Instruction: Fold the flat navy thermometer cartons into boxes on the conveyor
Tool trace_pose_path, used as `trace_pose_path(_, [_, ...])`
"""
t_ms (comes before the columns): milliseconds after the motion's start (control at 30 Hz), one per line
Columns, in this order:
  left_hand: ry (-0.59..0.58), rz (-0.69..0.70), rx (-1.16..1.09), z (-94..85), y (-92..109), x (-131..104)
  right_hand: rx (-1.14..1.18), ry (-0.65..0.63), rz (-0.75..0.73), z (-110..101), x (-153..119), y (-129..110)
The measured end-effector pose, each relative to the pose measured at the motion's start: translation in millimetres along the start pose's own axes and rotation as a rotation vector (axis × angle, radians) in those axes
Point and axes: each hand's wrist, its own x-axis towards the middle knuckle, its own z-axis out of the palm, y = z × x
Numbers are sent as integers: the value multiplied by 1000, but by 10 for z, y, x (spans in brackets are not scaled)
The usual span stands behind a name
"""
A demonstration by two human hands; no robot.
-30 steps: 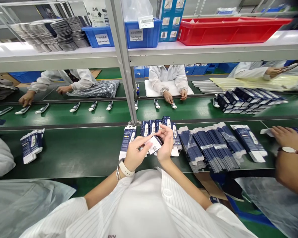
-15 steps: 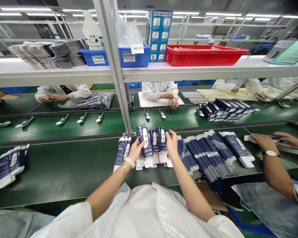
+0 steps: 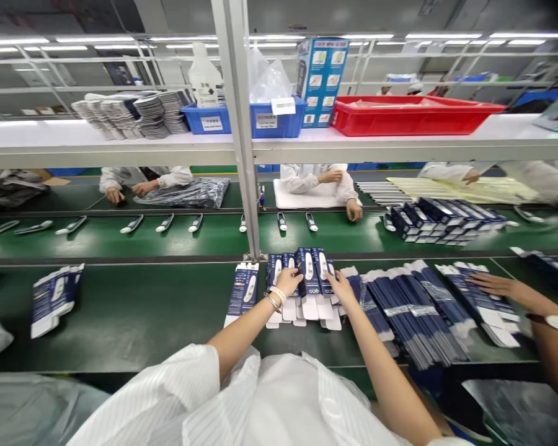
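Cartons (image 3: 308, 274), navy and white, one close-set row on the near green desk (image 3: 158, 316), just right of the foot of the metal post (image 3: 244, 155); white flaps open at their near ends; a pale device printed on each visible front; brand letters at the near edge too small for us to read. Hands: apart, left hand (image 3: 288, 282) at the left of two foremost cartons, right hand (image 3: 341, 288) at their right, fingers touching them; whether they grip, we cannot tell. Change: half a second ago the left hand had one carton at the row's left end; now both hands flank a pair nearer the middle, which we take to mean that carton sits among the rest. Writing: blue guide box (image 3: 322, 83), far shelf (image 3: 376, 152), headed, as near as we can make out, USER MINI GUIDE; blue bin (image 3: 283, 124) left of it, label seemingly "Dust-free cloth Storage Box"; white bottle (image 3: 205, 77) farther left, characters blurred. Also: flattened cartons (image 3: 402, 310), bundled, right of the row; co-worker's hand (image 3: 497, 285), farther right, on other flat cartons.
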Motion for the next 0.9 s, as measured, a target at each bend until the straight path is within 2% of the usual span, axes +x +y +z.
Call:
trace_pose_path(100, [222,-49,126,-286,-287,-123,30,47,38,-91,-31,13])
trace_pose_path(200, [404,-187,279,-539,-702,-325,70,133,28,-151,-107,-59])
trace_pose_path(267, [432,-296,367,-598,-968,-457,117,158,-8,-142,-167,-176])
trace_pose_path(333, [416,-377,434,-577,-1167,-546,183,134,-85,-93,-226,-337])
trace_pose_path(433, [399,-418,506,-507,-1300,-580,266,53,-187,23,-317,-577])
trace_pose_path(533, [402,-405,544,-511,-1277,-569,311,-24,-211,156,-444,-707])
trace_pose_path(633, [420,-379,550,-595,-1153,-628,373,-107,-202,286,-626,-742])
trace_pose_path(733, [425,-232,408,-688,-926,-802,547,-274,-152,386,-824,-793])
trace_pose_path(800, [332,-59,171,-739,-713,-962,684,-434,-129,417,-938,-858])
trace_pose_path(900, [13,117,-190,-801,-341,-1198,807,-748,-145,397,-1074,-950])
